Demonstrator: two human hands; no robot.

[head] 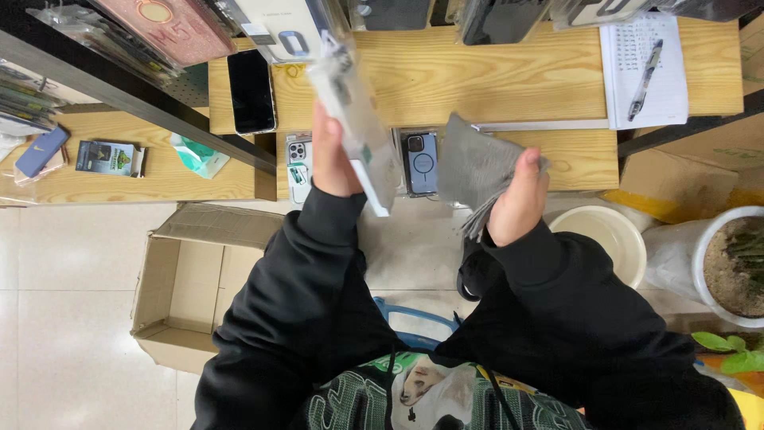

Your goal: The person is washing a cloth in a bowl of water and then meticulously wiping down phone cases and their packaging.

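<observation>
1. Two hands up at frame centre, both in black sleeves, over the front edge of a pale wooden shelf [509, 76].
2. Left hand [334, 155] closed around a clear plastic sleeve pack [354, 111]; the pack rises tilted from the fist toward the upper middle of the frame, glossy, flat, long, with a white strip at its lower end.
3. Right hand [519, 199] closed on a stack of grey sleeves [475, 171], matte, fanned slightly at the lower edge; the thumb lies on the top right corner.
4. The two packs are near each other, not touching; a boxed phone case [420, 163] with a dark blue back lies on the shelf between them.
5. A second boxed case [298, 163], pale with a green mark, lies just left of the left hand.
6. Black smartphone [251, 90] lies flat at upper left of the shelf, screen dark.
7. White notepad [643, 68] with a blue pen [643, 80] on it, upper right.
8. Open cardboard box [187, 283] on the tiled floor, lower left; matte brown, flaps out.
9. White bucket [609, 235] right of the right wrist; white plant pot [728, 267] with soil at the right edge.
10. Small dark package [107, 157] and teal tissue pack [199, 155] on the lower shelf, left.
</observation>
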